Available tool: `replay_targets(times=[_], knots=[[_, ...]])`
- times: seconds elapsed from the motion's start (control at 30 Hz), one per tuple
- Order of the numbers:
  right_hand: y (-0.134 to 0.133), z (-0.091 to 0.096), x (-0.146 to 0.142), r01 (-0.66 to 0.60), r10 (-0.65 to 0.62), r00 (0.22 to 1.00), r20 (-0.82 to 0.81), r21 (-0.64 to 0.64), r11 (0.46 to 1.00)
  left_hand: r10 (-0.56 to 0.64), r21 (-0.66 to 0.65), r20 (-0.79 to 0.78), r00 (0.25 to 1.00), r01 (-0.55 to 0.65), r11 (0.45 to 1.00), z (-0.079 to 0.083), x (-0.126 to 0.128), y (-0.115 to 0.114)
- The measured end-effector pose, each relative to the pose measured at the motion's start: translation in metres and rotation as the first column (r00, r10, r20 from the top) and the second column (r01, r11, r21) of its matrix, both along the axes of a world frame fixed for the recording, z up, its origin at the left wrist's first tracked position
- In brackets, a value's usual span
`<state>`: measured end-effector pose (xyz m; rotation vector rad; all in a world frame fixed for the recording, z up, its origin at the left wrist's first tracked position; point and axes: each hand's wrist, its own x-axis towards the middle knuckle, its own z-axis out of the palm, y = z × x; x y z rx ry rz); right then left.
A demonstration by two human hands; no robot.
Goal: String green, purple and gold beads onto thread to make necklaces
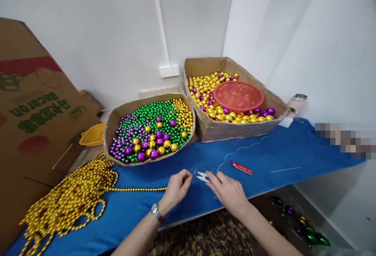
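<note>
My left hand [178, 186], with a metal watch on the wrist, is closed in a pinch on the end of a thin clear thread [195, 171]. Thread snips [202, 176] are in my right hand [225, 190], their blades parted and pointing left toward that thread. More pale thread [235, 153] loops by my right fingers and runs off to the back right. A strand of small gold beads [138, 189] extends from the left and passes out of sight behind my left hand.
A box of green, purple and gold beads [106, 138] and a larger box of gold and purple balls [211, 132], with a red basket [238, 96], stand behind. Gold bead strands [73, 193] pile at left. A red packet [242, 168] lies on the blue cloth [264, 162].
</note>
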<state>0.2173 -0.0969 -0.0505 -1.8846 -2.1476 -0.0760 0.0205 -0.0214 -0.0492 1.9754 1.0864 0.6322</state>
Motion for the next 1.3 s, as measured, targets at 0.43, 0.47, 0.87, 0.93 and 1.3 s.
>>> replay_targets(times=[0.43,0.47,0.87,0.93,1.3], knots=[[0.013,-0.012,-0.001,0.080,-0.082,0.996,-0.029,-0.066,0.995,-0.001,-0.012,-0.002,1.000,0.001,1.000,-0.001,-0.001,-0.001],[0.015,-0.012,0.002,0.095,-0.099,0.994,-0.049,-0.083,0.992,0.004,-0.016,0.001,1.000,-0.004,1.000,-0.002,-0.003,-0.001],[0.066,-0.024,-0.012,0.050,-0.106,0.983,-0.148,-0.337,0.940,0.068,-0.086,0.068,0.995,-0.062,0.994,-0.005,-0.014,-0.007],[0.069,-0.024,-0.014,0.044,-0.103,0.985,-0.141,-0.375,0.926,0.065,-0.094,0.071,0.995,-0.058,0.994,-0.005,-0.015,-0.007],[-0.034,0.051,0.119,-0.204,0.043,0.958,-0.285,-0.564,0.800,0.040,-0.162,0.142,0.989,-0.016,0.987,-0.012,-0.017,0.000]])
